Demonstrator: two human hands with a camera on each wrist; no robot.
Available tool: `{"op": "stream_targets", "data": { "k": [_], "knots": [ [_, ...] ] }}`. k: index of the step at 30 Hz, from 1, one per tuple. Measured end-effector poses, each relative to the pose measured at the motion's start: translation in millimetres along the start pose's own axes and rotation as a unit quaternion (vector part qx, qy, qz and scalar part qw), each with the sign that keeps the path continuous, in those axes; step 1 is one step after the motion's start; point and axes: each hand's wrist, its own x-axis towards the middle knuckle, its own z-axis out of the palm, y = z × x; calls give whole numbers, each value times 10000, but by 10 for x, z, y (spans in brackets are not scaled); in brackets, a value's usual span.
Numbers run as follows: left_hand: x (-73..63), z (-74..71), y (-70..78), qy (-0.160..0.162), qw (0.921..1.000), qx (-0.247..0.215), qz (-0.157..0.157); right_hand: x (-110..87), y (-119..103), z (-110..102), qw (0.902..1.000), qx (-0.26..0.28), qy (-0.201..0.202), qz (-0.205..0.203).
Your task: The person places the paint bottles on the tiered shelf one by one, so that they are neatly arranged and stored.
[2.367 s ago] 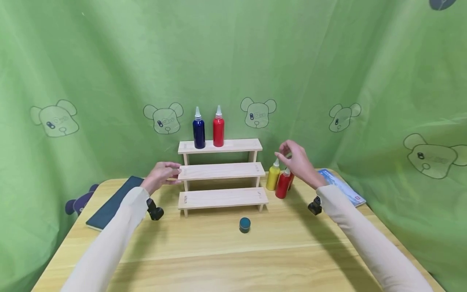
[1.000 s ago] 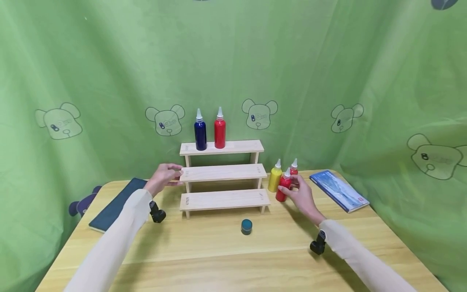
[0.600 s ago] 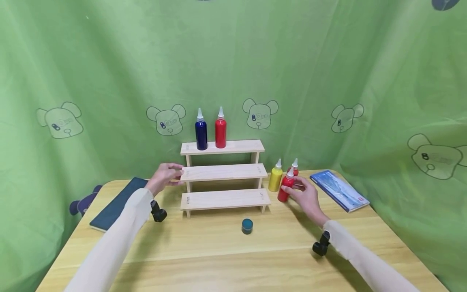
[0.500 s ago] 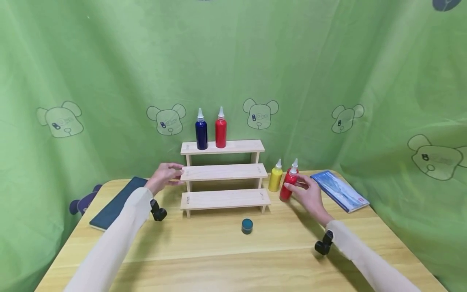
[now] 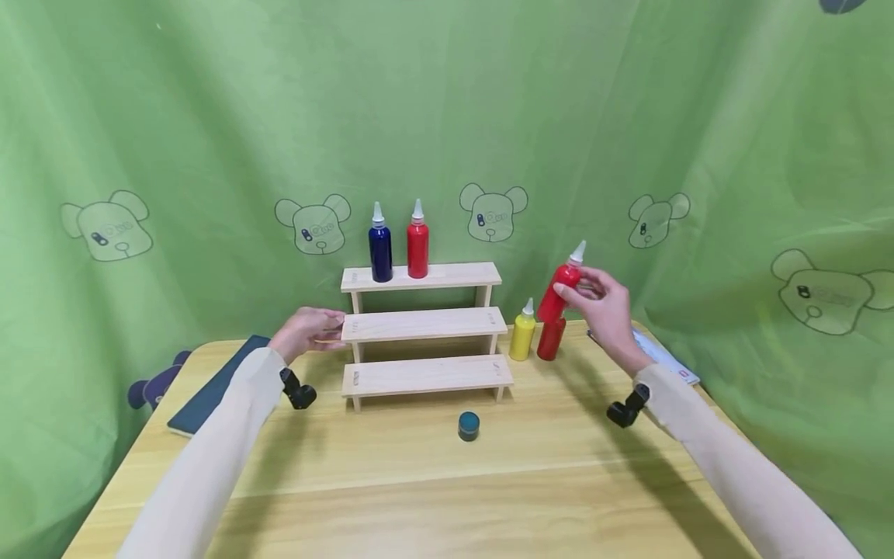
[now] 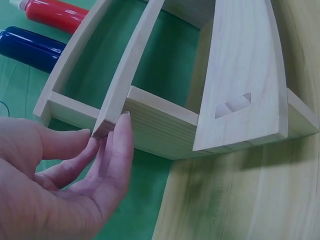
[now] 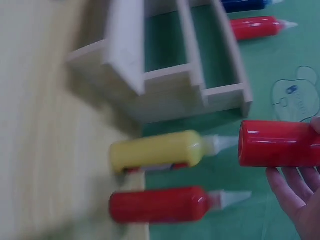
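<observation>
My right hand (image 5: pixel 606 310) grips a red squeeze bottle (image 5: pixel 560 292) with a white pointed cap, tilted and raised off the table. In the right wrist view, fingers curl round this bottle (image 7: pixel 280 144). Below it stand a yellow squeeze bottle (image 5: pixel 521 336) and another red squeeze bottle (image 5: pixel 551 339), partly covered by the raised one. My left hand (image 5: pixel 306 334) pinches the left end of the middle step of a three-step wooden shelf (image 5: pixel 426 324); the left wrist view shows thumb and fingers on that step's end (image 6: pixel 106 125). A blue bottle (image 5: pixel 381 254) and a red bottle (image 5: pixel 417 250) stand on the top step.
A small teal-lidded jar (image 5: pixel 469 425) sits in front of the shelf on the wooden table (image 5: pixel 391 497). A dark notebook (image 5: pixel 216 388) lies at left, and a blue-and-white book (image 5: pixel 663 357) at right, partly behind the right arm. A green curtain (image 5: pixel 559 116) hangs behind.
My right hand came down to the front red bottle, took hold of it, and lifted it up and to the right. My left hand stays at the shelf's middle step.
</observation>
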Motion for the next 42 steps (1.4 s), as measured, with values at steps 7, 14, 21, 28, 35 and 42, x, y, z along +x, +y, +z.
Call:
{"op": "stream_targets", "data": {
  "k": [7,14,21,28,35,42],
  "knots": [
    [17,23,-30,196,9996,155,122,228,-233,124,9966,739,-255,241],
    [-22,66,-8,242,9986,406,242,440,-382,364,9933,871,-739,183],
    [-42,92,26,347,9969,647,297,593,-451,663,9882,1146,-1009,90],
    [-40,123,11,321,9966,681,331,693,-529,860,9866,1184,-1126,48],
    [-53,98,27,296,9966,707,293,859,-635,1097,9870,1262,-970,-206],
    [-21,115,18,366,9971,623,225,967,-633,1319,9871,1156,-1080,-245]
  ]
}}
